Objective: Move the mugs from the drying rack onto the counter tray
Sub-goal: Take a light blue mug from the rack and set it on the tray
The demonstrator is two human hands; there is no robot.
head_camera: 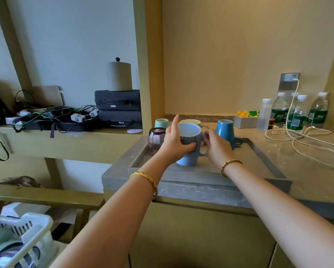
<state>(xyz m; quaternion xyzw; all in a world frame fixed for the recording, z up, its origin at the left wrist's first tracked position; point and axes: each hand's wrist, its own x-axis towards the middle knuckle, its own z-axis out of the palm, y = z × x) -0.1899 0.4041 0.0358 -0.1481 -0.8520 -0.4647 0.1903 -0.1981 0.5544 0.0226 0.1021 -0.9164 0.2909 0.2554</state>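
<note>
Pale blue mug (188, 145) upright over the grey counter tray (266, 161), near its front edge; whether the base touches the tray is unclear. Left hand (175, 145) wraps its side, thumb across the front, index finger pointing up. Right hand (217, 147) fingers closed on the handle. Gold bangle on left wrist, bead bracelet on right. In tray behind: darker blue mug (225, 132) upside down at right, tinted glass (156, 140) upside down at left, mint cup (161, 123) and cream mug (191, 121) at the back. White drying rack (30, 227) lower left, well apart, dishes inside. Water bottles (297, 113) and white cable (301, 138) on counter right.
</note>
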